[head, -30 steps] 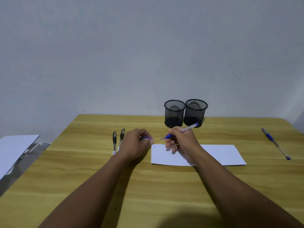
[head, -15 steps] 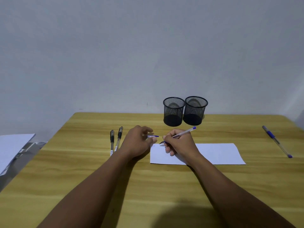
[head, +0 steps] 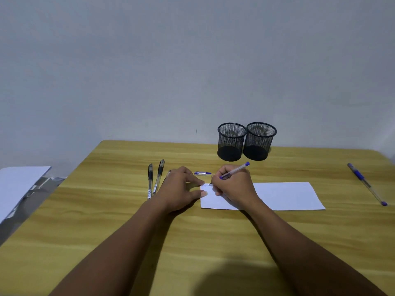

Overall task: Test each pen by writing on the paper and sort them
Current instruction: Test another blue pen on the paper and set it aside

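No word, number or brand can be read anywhere. The paper [head: 284,195] carries a short blue scribble [head: 204,185] at its far left corner, just beside the tip of the blue pen [head: 235,170] gripped by the right hand [head: 234,184]; its strokes are too small to tell as letters. The 2 black pens [head: 150,180] lying on the desk [head: 106,210] just left of the left hand [head: 179,189] each bear a white label [head: 149,192] with dark print near the near end of the barrel, and that print is too small and blurred to make out.
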A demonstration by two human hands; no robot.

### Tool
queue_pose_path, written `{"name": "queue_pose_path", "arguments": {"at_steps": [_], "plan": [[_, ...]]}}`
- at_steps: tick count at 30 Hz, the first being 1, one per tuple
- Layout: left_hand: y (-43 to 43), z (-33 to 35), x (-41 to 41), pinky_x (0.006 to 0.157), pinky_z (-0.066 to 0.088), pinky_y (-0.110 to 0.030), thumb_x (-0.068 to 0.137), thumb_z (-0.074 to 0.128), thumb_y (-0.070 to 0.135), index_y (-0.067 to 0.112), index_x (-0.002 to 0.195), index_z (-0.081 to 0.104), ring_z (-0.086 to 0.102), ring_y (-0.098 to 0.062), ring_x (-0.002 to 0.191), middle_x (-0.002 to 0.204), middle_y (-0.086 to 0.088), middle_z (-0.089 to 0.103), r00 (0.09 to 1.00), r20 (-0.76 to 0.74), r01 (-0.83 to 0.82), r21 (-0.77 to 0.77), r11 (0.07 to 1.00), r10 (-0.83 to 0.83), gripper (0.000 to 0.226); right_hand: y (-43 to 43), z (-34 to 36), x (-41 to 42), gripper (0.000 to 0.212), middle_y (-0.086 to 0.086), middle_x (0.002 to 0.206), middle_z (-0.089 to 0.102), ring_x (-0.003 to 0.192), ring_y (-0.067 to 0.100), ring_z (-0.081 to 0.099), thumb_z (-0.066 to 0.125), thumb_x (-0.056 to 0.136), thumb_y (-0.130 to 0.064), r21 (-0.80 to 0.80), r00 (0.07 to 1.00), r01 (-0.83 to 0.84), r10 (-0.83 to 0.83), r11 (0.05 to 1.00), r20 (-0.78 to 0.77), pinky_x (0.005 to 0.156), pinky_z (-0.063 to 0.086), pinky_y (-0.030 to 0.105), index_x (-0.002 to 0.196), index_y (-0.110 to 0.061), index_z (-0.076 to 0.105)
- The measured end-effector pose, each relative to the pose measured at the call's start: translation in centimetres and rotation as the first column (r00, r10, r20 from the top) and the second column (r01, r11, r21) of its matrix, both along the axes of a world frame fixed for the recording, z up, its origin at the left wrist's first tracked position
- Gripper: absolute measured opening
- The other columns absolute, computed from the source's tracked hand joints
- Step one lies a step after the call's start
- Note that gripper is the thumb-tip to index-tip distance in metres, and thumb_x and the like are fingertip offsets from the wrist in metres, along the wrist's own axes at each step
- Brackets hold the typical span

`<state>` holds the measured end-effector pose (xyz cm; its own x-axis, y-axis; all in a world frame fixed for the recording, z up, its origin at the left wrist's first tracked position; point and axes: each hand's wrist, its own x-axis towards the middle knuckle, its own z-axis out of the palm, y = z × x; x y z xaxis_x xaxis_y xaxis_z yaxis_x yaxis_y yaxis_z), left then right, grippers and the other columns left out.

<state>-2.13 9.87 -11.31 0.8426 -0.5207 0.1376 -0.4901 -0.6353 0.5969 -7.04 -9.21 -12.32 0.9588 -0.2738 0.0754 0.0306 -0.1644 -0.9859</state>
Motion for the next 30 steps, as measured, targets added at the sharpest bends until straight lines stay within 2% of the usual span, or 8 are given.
{"name": "queue_pose_path", "arguments": {"at_steps": [3,8,13,16,19,25,30], "plan": [[-0.05,-0.06,-0.07,0.092,0.048,-0.034,0.077,0.082,0.047,0.032,0.112,0.076,0.050,-0.014,0.111,0.110,0.010,0.055,1.000,0.002,0.001,-0.011,1.000,-0.001,0.039,-0.14,-0.47,-0.02,0.011,0.017,0.058,0.063,0.054,0.034,0.061,0.074,0.072,-0.006,0.031,1.000,-0.023,0.023,0.999,0.015,0.057,0.053,0.040,0.067,-0.005,0.064],[-0.14,0.12,0.05,0.094,0.049,-0.037,0.076,0.082,0.046,0.032,0.111,0.076,0.050,-0.015,0.113,0.111,0.010,0.055,1.000,-0.024,-0.004,-0.002,1.000,0.004,0.039,-0.04,-0.63,0.02,0.012,0.021,0.060,0.066,0.054,0.031,0.063,0.074,0.078,-0.005,-0.015,0.999,-0.019,0.020,1.000,0.044,0.057,0.054,0.040,0.069,-0.004,0.065],[-0.20,0.21,-0.10,0.095,0.049,-0.037,0.076,0.083,0.044,0.033,0.111,0.076,0.050,-0.015,0.114,0.112,0.010,0.055,0.999,-0.032,-0.012,-0.011,1.000,0.012,0.038,0.05,-0.63,0.22,0.011,0.017,0.058,0.064,0.051,0.027,0.062,0.074,0.065,-0.008,-0.016,0.999,-0.033,0.033,0.999,0.021,0.057,0.052,0.040,0.060,-0.013,0.065],[-0.26,0.30,-0.09,0.096,0.048,-0.037,0.076,0.083,0.044,0.033,0.112,0.076,0.049,-0.014,0.115,0.113,0.009,0.055,0.999,-0.042,-0.014,-0.005,1.000,0.014,0.038,-0.05,-0.79,0.27,0.014,0.017,0.058,0.064,0.052,0.030,0.062,0.075,0.067,-0.011,0.002,0.999,-0.024,0.024,1.000,0.034,0.057,0.051,0.038,0.059,-0.016,0.065],[-0.29,0.41,-0.12,0.095,0.048,-0.036,0.076,0.083,0.044,0.032,0.112,0.076,0.048,-0.013,0.114,0.114,0.009,0.055,0.999,-0.041,-0.016,0.002,1.000,0.016,0.038,-0.08,-0.86,0.20,0.015,0.023,0.063,0.066,0.053,0.029,0.064,0.075,0.074,-0.012,-0.023,0.999,-0.007,0.008,1.000,0.045,0.057,0.053,0.038,0.063,-0.014,0.065],[-0.31,0.48,-0.19,0.093,0.047,-0.034,0.076,0.083,0.044,0.032,0.112,0.076,0.049,-0.013,0.114,0.113,0.010,0.054,0.999,-0.045,-0.021,0.008,1.000,0.022,0.039,-0.22,-0.94,0.16,0.013,0.026,0.065,0.067,0.054,0.029,0.065,0.076,0.074,-0.012,-0.024,0.999,-0.002,0.003,1.000,0.038,0.059,0.056,0.039,0.067,-0.006,0.066],[-0.37,0.60,-0.25,0.095,0.048,-0.035,0.076,0.084,0.042,0.031,0.111,0.076,0.050,-0.013,0.113,0.111,0.010,0.054,0.998,-0.051,-0.023,-0.003,1.000,0.022,0.038,-0.20,-1.06,0.29,0.012,0.019,0.059,0.066,0.054,0.033,0.063,0.075,0.066,-0.017,-0.013,1.000,0.009,-0.009,1.000,0.015,0.060,0.054,0.042,0.062,-0.011,0.065]]}}
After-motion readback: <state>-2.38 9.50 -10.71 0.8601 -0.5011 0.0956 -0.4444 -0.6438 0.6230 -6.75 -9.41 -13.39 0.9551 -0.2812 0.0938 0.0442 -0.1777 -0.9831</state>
